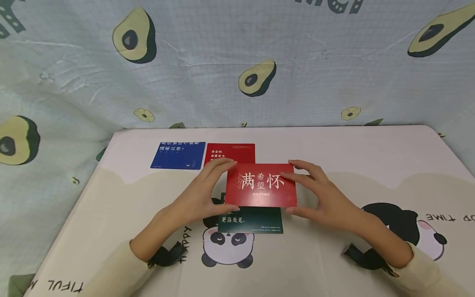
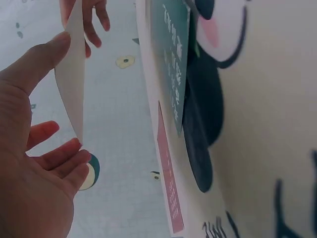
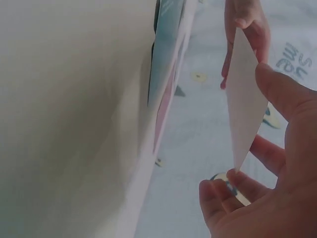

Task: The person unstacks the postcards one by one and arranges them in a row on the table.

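Note:
A red card (image 1: 261, 194) with large white characters is held raised above the table by both hands. At its left edge, my left hand (image 1: 198, 196) pinches it between thumb and fingers. My right hand (image 1: 324, 192) grips the right edge the same way. Seen from the left wrist, the back of the card (image 2: 72, 74) looks plain white and stands clear of the table. Beneath it lies a dark green card (image 1: 252, 222), partly covered in the head view. Behind are a second red card (image 1: 237, 150), its lower part hidden, and a blue card (image 1: 178, 156).
The table (image 1: 315, 264) wears a pale cover printed with pandas and lettering. Past its back edge hangs a light curtain (image 1: 208, 90) with avocado prints. A dark strap (image 1: 167, 253) goes round the left wrist, another (image 1: 367, 258) round the right.

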`<act>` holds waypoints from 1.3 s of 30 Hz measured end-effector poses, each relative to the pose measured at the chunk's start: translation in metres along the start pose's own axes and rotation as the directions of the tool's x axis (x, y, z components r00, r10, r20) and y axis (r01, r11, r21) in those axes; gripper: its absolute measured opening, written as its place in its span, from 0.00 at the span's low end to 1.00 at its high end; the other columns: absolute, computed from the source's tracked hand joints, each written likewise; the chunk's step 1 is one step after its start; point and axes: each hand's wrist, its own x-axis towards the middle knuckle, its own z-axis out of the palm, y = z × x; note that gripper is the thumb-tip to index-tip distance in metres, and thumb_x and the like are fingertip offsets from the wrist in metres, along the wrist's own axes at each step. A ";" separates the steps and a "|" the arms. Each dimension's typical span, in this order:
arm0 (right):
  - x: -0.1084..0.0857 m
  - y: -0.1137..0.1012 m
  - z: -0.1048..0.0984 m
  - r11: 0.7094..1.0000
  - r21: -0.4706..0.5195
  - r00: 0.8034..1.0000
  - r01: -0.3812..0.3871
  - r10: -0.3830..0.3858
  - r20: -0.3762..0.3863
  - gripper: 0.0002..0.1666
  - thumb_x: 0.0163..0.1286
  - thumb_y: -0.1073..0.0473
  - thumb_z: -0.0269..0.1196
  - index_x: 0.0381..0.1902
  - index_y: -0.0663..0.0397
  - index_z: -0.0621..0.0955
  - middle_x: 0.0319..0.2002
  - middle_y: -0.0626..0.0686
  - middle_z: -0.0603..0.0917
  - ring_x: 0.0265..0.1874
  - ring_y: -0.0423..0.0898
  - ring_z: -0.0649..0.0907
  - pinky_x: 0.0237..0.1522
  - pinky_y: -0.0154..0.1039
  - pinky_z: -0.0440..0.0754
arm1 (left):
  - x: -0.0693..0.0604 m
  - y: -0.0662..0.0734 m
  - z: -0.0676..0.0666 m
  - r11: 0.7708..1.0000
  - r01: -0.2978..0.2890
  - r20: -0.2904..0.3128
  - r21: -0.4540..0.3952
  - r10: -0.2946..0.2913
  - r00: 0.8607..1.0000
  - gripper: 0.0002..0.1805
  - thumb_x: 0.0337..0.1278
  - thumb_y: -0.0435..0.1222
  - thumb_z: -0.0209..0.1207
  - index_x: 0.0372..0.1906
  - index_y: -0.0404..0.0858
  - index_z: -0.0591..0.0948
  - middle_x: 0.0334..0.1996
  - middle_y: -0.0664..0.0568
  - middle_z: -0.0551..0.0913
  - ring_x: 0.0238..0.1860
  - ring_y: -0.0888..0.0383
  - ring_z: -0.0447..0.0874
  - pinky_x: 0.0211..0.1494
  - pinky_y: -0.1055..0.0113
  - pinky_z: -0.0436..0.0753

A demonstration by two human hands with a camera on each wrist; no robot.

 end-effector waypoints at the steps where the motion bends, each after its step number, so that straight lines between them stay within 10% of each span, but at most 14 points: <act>1: 0.001 0.002 -0.001 1.000 0.008 1.000 -0.004 0.004 -0.006 0.43 0.52 0.48 0.75 0.66 0.41 0.71 0.70 0.48 0.58 0.66 0.48 0.60 0.47 0.48 0.82 | 0.002 0.000 0.000 1.000 0.007 -0.002 -0.001 -0.007 1.000 0.52 0.35 0.44 0.76 0.69 0.38 0.63 0.67 0.45 0.62 0.69 0.52 0.56 0.53 0.55 0.80; 23: 0.008 0.051 -0.027 0.996 -0.001 0.995 -0.092 0.092 -0.025 0.43 0.52 0.54 0.75 0.66 0.42 0.71 0.71 0.49 0.59 0.68 0.52 0.58 0.46 0.58 0.80 | 0.065 -0.008 0.013 0.999 0.025 0.050 0.040 -0.027 0.998 0.51 0.34 0.42 0.76 0.69 0.40 0.65 0.67 0.47 0.63 0.68 0.53 0.56 0.60 0.55 0.75; 39: 0.022 0.087 -0.039 0.985 -0.026 0.982 -0.170 0.172 0.072 0.43 0.55 0.53 0.73 0.68 0.46 0.70 0.72 0.56 0.57 0.68 0.57 0.56 0.52 0.67 0.71 | 0.110 -0.017 0.028 0.974 0.193 0.167 0.119 -0.211 0.963 0.54 0.37 0.46 0.75 0.73 0.44 0.60 0.69 0.47 0.61 0.70 0.52 0.54 0.63 0.53 0.71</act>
